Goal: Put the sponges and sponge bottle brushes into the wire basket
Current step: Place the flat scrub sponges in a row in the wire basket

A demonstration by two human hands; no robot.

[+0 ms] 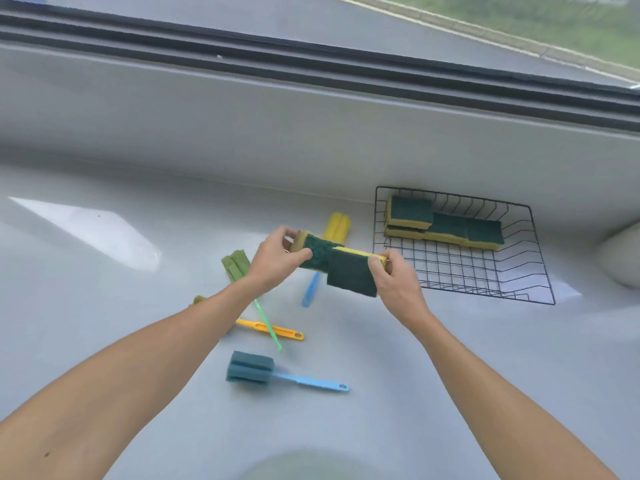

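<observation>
My left hand (277, 259) grips a yellow sponge with a green scouring face (317, 256), held above the grey surface. My right hand (393, 277) grips a second green-faced sponge (351, 275) beside it; the two sponges touch. The black wire basket (540, 289) stands to the right and holds several green-and-yellow sponges (446, 225) along its far side. Sponge bottle brushes lie on the surface: a yellow-headed one (336, 226) with a blue handle, a green one (237, 265), a yellow-handled one (273, 330), and a blue one (251, 368) nearest me.
A pale wall and a dark window rail (311, 67) run along the back. A white rounded object (623, 258) sits at the right edge beside the basket. A round pale patch (304, 465) shows at the bottom centre.
</observation>
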